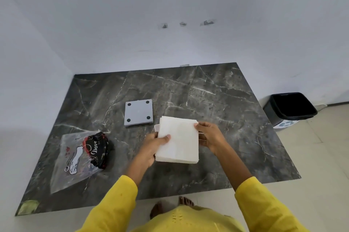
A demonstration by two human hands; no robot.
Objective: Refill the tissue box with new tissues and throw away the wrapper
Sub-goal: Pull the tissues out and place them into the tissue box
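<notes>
A thick stack of white tissues (179, 137) is held above the dark marble table (217, 99), both hands on it. My left hand (154, 146) grips its left edge with the thumb on top. My right hand (208, 135) holds its right edge. A pale edge, perhaps the tissue box (156, 128), peeks out beneath the stack; most of it is hidden. A grey square panel with corner pads (138, 112) lies flat behind the stack. The clear plastic wrapper (75, 160), with a black and red printed part, lies crumpled at the table's left.
A black bin (290, 107) with an open top stands on the floor to the right of the table. White walls close the back and left sides. My bare feet (170, 206) stand at the table's near edge.
</notes>
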